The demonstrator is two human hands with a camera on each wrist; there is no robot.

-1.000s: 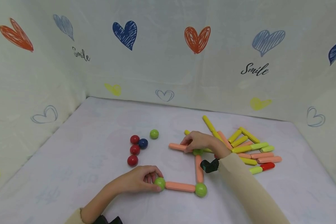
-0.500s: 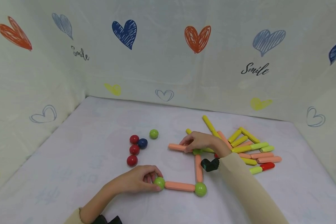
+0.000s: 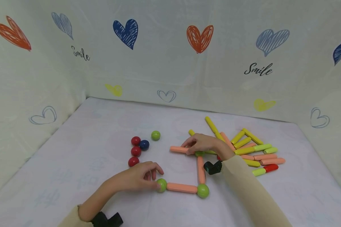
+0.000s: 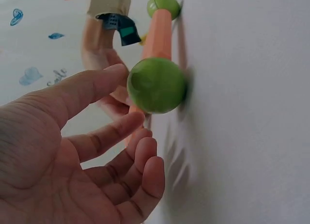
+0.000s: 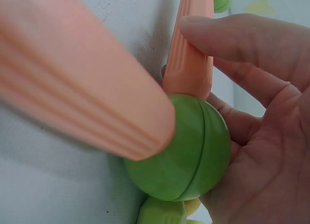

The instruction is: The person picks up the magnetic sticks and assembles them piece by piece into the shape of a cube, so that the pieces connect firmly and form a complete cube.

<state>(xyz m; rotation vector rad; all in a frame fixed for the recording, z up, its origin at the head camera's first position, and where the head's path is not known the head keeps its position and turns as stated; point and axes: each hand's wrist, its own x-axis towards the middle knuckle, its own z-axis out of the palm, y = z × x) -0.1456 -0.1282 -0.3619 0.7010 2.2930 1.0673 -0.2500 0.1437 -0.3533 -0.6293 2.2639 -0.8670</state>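
Observation:
My right hand pinches a salmon-orange stick, thumb on one side in the right wrist view. That stick's end meets a green ball; a second orange stick runs from this ball to a green ball at the near corner. From the corner a third orange stick leads left to another green ball. Beside that left ball is my left hand, fingers spread and lifted off it. The thumb tip lies close to the ball; whether it touches, I cannot tell.
Three red balls, a blue ball and a loose green ball lie left of centre. Several yellow sticks, orange sticks and a red-tipped stick are heaped on the right. Cloth walls stand around the table.
My left hand has let go of the left green ball, its fingers opening and rising slightly away. The right hand keeps its hold on the orange stick, almost still.

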